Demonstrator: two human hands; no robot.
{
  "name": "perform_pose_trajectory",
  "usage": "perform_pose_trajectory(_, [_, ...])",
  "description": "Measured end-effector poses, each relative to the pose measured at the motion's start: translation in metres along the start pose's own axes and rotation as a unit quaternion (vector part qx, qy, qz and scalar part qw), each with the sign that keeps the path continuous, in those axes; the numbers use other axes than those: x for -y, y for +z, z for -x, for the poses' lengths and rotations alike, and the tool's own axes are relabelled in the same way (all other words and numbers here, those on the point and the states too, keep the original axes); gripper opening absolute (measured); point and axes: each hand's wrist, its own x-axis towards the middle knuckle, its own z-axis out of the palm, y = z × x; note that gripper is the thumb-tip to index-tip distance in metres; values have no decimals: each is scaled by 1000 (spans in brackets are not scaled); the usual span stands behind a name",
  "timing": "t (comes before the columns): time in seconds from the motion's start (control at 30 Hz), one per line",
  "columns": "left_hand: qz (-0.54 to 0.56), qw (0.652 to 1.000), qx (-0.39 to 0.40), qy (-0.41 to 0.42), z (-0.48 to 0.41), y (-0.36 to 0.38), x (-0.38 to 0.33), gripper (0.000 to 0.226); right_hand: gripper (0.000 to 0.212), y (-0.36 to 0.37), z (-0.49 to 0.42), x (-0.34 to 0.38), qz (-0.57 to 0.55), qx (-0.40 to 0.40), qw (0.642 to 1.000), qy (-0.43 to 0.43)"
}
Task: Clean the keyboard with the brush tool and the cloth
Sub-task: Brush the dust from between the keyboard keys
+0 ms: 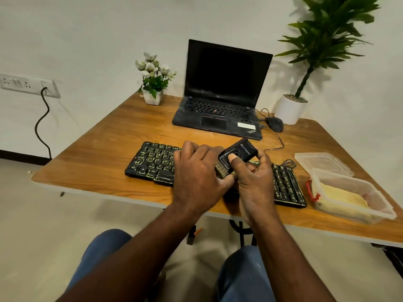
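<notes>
Fingers (261, 158) of right hand (255, 184) grip brush tool (244, 150), bristles (221, 168) pointing lower-left.

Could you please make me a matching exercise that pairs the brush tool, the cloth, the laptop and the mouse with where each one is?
Things:
1 brush tool
2 cloth
3 laptop
4 mouse

Places:
A inside the clear container
B beside the white plant pot
C held over the keyboard
D open at the back of the table

Pairs: 1-C; 2-A; 3-D; 4-B
</notes>
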Motion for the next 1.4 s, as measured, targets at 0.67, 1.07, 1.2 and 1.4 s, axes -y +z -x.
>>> perform_pose_trajectory(0.67, [127,988,39,-81,-17,-46,100,53,72,66,-48,-5,58,125,990,1])
perform_pose_trajectory(1.07, [184,934,145,-270,-70,-31,224,16,83,140,-97,-34,255,193,941,-111])
perform_pose_trajectory(1.2, [126,946,196,-225,-79,-23,231,15,82,169,-104,-33,312,222,911,-155])
perform_pose_trajectory(1.4, [141,949,201,-199,-79,-22,240,24,89,189,-110,-34,388,265,858,-206])
